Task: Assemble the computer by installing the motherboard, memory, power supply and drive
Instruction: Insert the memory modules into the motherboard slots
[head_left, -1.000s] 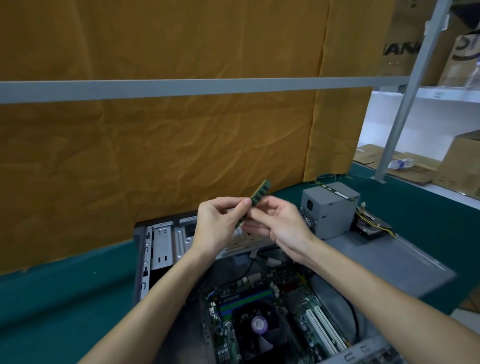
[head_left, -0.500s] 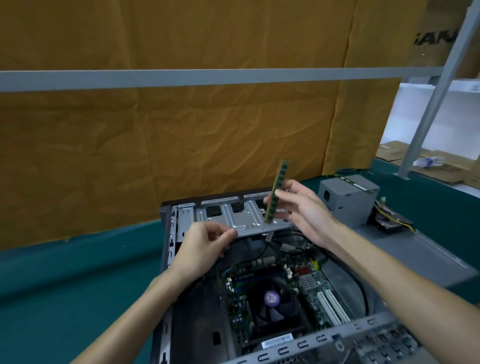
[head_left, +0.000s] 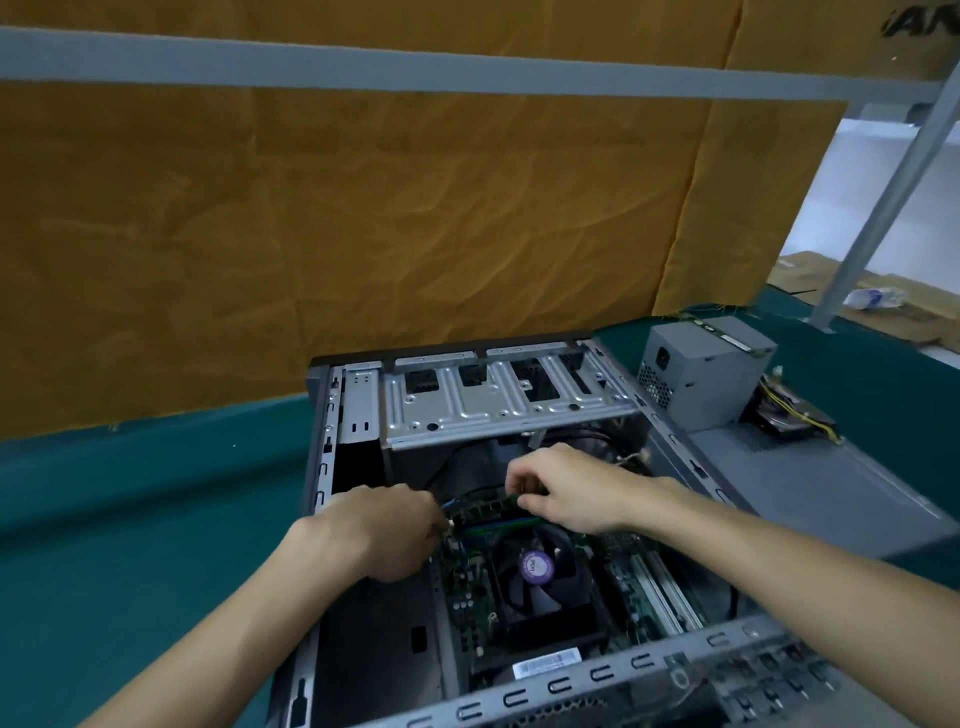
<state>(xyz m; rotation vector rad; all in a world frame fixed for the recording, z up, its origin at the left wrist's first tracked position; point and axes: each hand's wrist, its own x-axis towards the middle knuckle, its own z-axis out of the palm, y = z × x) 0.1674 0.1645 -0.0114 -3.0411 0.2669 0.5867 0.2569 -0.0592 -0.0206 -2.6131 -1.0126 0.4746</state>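
Two hands work inside the open case (head_left: 322, 467), which lies flat near the table's (head_left: 130, 519) far edge. Head view: memory stick (head_left: 485, 506) sits low over the motherboard (head_left: 467, 587), just beyond the CPU fan (head_left: 535, 566), long axis running left-right btwn the hands. Right hand (head_left: 566, 493) pinches its right end, fingers curled over the top edge. Left hand (head_left: 384, 525) is at the left end, fingers curled; can't tell if it grips the stick or a slot latch. Stick looks roughly parallel w/ the slots; seating unclear. Power supply (head_left: 701, 374) stands outside on the side panel (head_left: 810, 483), toward the table's right edge, not yet installed.
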